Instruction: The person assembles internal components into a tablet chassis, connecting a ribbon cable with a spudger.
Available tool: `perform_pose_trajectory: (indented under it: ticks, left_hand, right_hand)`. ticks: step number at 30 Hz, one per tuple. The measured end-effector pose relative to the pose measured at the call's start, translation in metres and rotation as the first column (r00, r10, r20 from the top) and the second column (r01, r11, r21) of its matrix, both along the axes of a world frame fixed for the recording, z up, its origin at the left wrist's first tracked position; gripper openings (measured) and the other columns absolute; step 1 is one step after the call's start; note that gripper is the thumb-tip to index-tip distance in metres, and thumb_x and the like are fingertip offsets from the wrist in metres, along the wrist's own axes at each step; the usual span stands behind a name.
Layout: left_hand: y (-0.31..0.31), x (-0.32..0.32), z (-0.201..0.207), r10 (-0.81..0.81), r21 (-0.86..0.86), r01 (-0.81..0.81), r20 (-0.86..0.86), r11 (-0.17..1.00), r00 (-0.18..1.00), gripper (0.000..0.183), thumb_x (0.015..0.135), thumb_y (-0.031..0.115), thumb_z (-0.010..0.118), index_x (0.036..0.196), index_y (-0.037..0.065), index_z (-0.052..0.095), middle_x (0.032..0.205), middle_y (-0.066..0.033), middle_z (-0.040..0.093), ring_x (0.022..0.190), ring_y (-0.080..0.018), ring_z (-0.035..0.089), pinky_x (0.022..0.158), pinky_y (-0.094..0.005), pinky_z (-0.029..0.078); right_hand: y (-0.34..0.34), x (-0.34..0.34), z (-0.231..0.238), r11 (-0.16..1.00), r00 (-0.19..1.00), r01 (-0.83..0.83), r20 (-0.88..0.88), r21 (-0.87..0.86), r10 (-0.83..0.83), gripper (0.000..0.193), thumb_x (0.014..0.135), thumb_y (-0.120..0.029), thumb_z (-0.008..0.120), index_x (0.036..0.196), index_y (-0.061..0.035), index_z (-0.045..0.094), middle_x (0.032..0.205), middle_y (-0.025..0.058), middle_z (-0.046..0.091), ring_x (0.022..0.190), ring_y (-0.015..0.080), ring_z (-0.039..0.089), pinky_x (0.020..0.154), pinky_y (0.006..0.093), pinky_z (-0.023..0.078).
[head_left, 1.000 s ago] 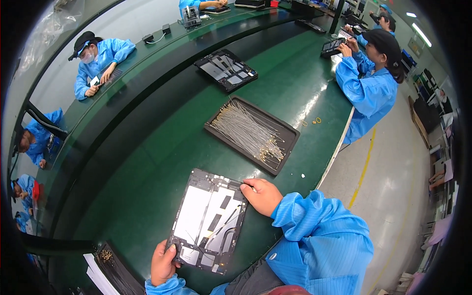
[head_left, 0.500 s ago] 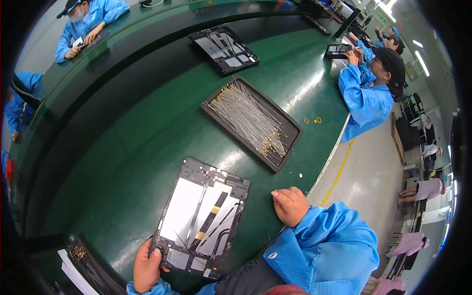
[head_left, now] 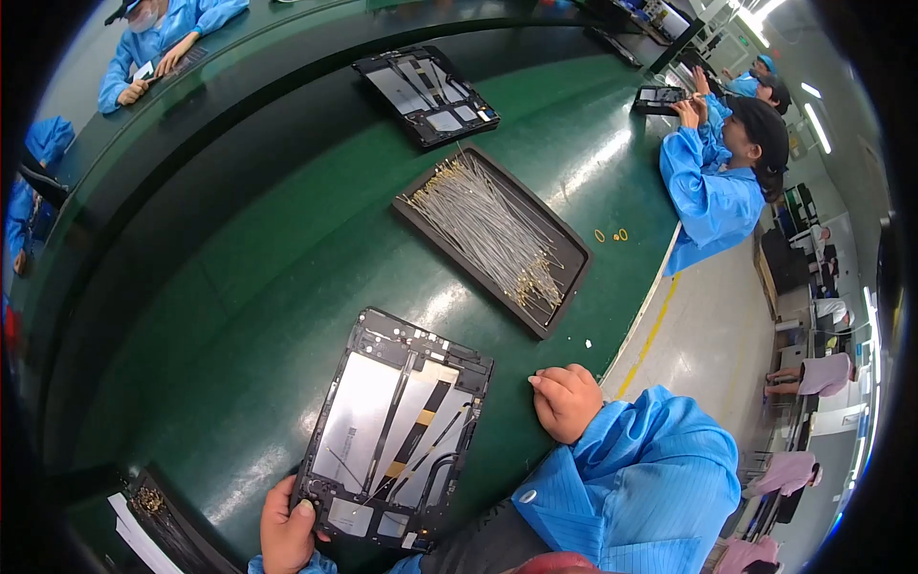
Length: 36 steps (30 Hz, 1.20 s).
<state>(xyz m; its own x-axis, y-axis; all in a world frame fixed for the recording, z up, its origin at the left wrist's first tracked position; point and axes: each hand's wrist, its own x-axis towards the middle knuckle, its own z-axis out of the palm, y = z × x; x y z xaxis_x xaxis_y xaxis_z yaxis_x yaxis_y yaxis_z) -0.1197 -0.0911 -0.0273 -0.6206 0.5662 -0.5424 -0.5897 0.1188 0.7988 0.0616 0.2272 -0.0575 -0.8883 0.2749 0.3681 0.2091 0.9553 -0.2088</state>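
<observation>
An opened tablet [head_left: 349,421] lies tilted before me, showing silver battery panels, black flat cables with yellow tape and a thin loose wire near its lower part. My left hand [head_left: 289,526] grips its lower left corner, thumb on top and fingers underneath. To the right of the tablet, my right hand [head_left: 566,402] rests by the table edge, its fingers curled together, with nothing showing in them. Beyond both hands is a dark tray [head_left: 421,227] full of thin grey cables [head_left: 488,230] with gold-coloured ends.
Another opened tablet [head_left: 426,96] lies past the tray. Rubber bands [head_left: 622,234] and a white scrap [head_left: 588,343] are near the right table edge. A black tray of dark cables [head_left: 158,512] stands at lower left. A co-worker in blue [head_left: 712,182] handles a device [head_left: 658,99] at the far right.
The tablet has shifted and tipped slightly in my left hand, so its panels reflect less glare. My right hand stays in place. The view has moved a little.
</observation>
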Motion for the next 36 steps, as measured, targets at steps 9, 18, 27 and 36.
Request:
perform_pose_trajectory:
  ticks: [9,18,27,36]
  left_hand:
    - [0.025,-0.040,0.004,0.540,0.171,-0.512,-0.262,0.842,0.800,0.032,0.082,0.024,0.046,0.103,0.000,0.046,0.088,-0.0062,0.055,0.075,-0.0119,0.052,0.067,-0.0251,0.043]
    - [0.026,-0.153,-0.054,0.845,0.479,-0.810,0.224,0.338,0.486,0.040,0.079,0.025,0.054,0.105,-0.003,0.044,0.103,-0.0112,0.048,0.089,-0.0169,0.047,0.078,-0.0250,0.043]
    - [0.082,-0.136,-0.032,0.385,-0.129,-0.472,-0.414,0.872,0.825,0.050,0.079,0.035,0.051,0.113,0.000,0.043,0.107,-0.0116,0.044,0.080,-0.0127,0.044,0.066,-0.0233,0.041]
    - [0.055,-0.126,0.018,0.819,0.449,-0.690,-0.231,0.568,0.525,0.044,0.082,0.028,0.047,0.114,-0.001,0.040,0.109,-0.0157,0.042,0.093,-0.0189,0.045,0.083,-0.0279,0.037]
  right_hand:
    - [0.006,0.000,-0.004,1.000,1.000,0.007,-0.009,-0.009,-0.008,0.030,0.058,-0.004,0.060,0.087,-0.0103,0.056,0.083,0.0037,0.054,0.066,0.0212,0.048,0.059,0.0290,0.041]
    - [0.003,-0.002,-0.006,1.000,1.000,0.017,-0.007,-0.012,-0.018,0.028,0.059,-0.004,0.060,0.086,-0.0103,0.056,0.082,0.0033,0.054,0.067,0.0210,0.048,0.060,0.0287,0.040]
    - [0.005,-0.002,-0.013,1.000,1.000,0.025,-0.006,0.009,-0.025,0.030,0.058,-0.002,0.060,0.086,-0.0094,0.054,0.082,0.0043,0.054,0.065,0.0217,0.048,0.059,0.0296,0.040]
    - [0.003,-0.006,-0.019,1.000,1.000,0.011,0.014,0.029,-0.012,0.028,0.058,-0.001,0.059,0.085,-0.0086,0.054,0.082,0.0051,0.054,0.066,0.0226,0.049,0.058,0.0303,0.041]
